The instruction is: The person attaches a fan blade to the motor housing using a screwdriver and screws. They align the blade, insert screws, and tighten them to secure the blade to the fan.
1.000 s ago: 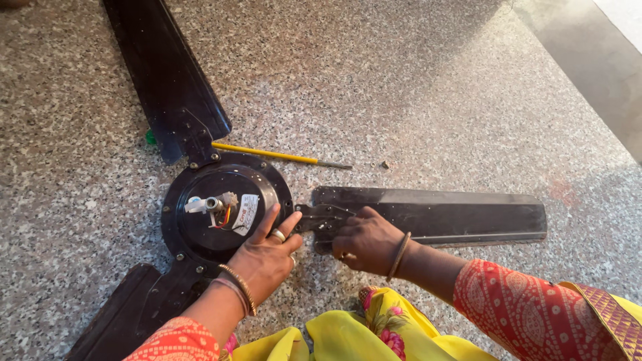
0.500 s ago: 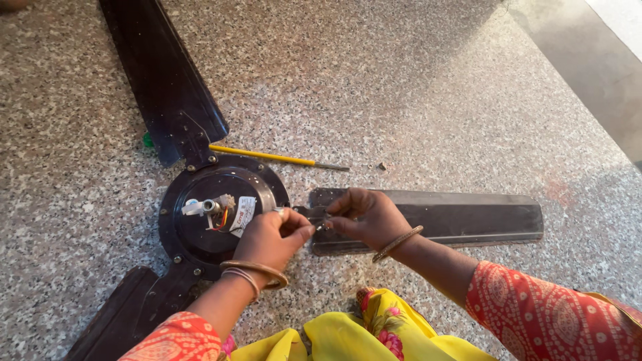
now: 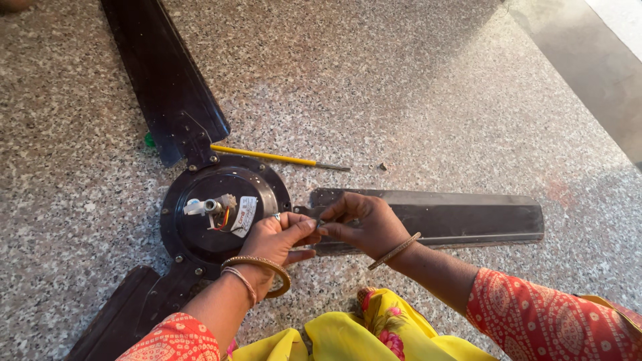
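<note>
Both hands pinch together over the gap between the hub and the loose blade: the left hand [image 3: 277,242] has thumb and forefinger closed, tips pointing right, and the right hand [image 3: 360,222] meets it with its own fingertips closed, the two sets of tips touching or nearly so. What sits between them is too small to make out; it may be a screw, but I cannot tell.

The floor [image 3: 435,93] is speckled grey stone. On it lies the fan, its hub [image 3: 200,230] a dark round disc with a short shaft, wires and a label at its middle. One blade [image 3: 164,73] runs up and left from the hub and a second blade [image 3: 127,311] runs down and left, both fixed at their brackets. The loose blade [image 3: 461,217] lies to the right of the hub, its bracket end under the right hand and just beside the hub's rim. A yellow screwdriver [image 3: 277,158] lies above the hub, tip to the right, with a small bit of hardware [image 3: 383,166] near that tip.

Half a second ago the hands were a shade further apart and the left fist sat higher on the hub; now the left wrist has dropped lower and the fingertips have come together. Fan, blades and screwdriver lie as they did.
</note>
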